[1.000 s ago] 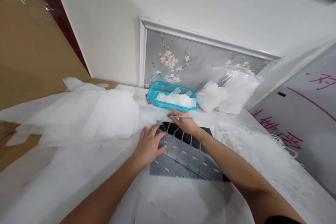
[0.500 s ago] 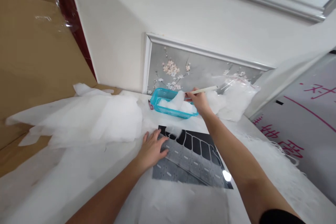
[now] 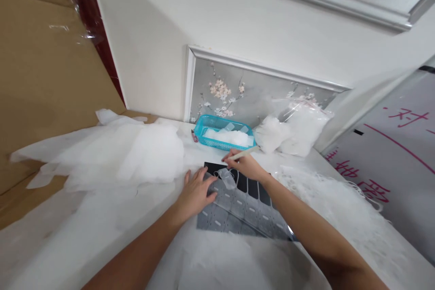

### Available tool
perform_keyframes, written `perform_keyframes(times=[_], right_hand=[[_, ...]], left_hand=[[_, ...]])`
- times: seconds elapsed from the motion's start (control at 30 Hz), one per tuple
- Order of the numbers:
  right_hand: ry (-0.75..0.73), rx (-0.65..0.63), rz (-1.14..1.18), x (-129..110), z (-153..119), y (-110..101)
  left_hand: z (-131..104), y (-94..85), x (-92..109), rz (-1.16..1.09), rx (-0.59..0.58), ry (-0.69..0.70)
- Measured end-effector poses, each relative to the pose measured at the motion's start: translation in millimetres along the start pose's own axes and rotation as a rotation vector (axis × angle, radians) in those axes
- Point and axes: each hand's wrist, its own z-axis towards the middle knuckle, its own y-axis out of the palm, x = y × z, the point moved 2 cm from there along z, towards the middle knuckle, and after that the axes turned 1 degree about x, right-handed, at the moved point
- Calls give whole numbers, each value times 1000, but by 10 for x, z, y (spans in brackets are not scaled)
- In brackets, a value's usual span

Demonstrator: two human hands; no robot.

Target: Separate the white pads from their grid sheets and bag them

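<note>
My left hand (image 3: 197, 192) lies with fingers spread on the upper left corner of a black and grey sheet (image 3: 238, 217) with rows of grey panels and white loops of cord. My right hand (image 3: 246, 166) is closed on a slim off-white stick-like tool (image 3: 243, 153), just above the sheet's top edge. Its far tip is hidden by the fingers. Between the two hands, a small translucent piece (image 3: 227, 179) sits over the loops. Behind my right hand stands a blue plastic basket (image 3: 222, 146) holding white translucent pieces (image 3: 231, 137).
Piled white sheets (image 3: 132, 154) cover the left side by a cardboard panel (image 3: 44, 77). A white bundle (image 3: 272, 132) and a filled clear bag (image 3: 304, 127) stand right of the basket. White cords (image 3: 343, 204) spread at right. A framed flower panel (image 3: 251, 86) is behind.
My right hand has come back from the basket to the sheet's top edge, still with the stick-like tool. My left hand has stayed in place.
</note>
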Motion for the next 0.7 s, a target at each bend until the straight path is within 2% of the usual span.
perform_keyframes(times=[0.07,0.13,0.27,0.37,0.43,0.53,0.6,0.7], right_hand=[[32,-102,18,-29,-304,58],[-33,-131,-48,-51,-561,81],[-118,-41,-108,4,-858,136],[-226,-11,-183,88,-905,192],[-308,-29,-285,121,-884,207],[-332,-35,-401,89,-813,169],[-335,-17,-336,-7,-756,121],[-222,48,12,-177,-657,67]], left_hand=[[3,-1,6,7,10,4],[11,5,12,17,33,19],[48,35,36,39,107,66],[91,44,80,-11,138,135],[123,30,123,-81,113,185],[173,-29,204,-235,57,207],[210,-86,261,-395,43,171],[259,-166,316,-684,34,23]])
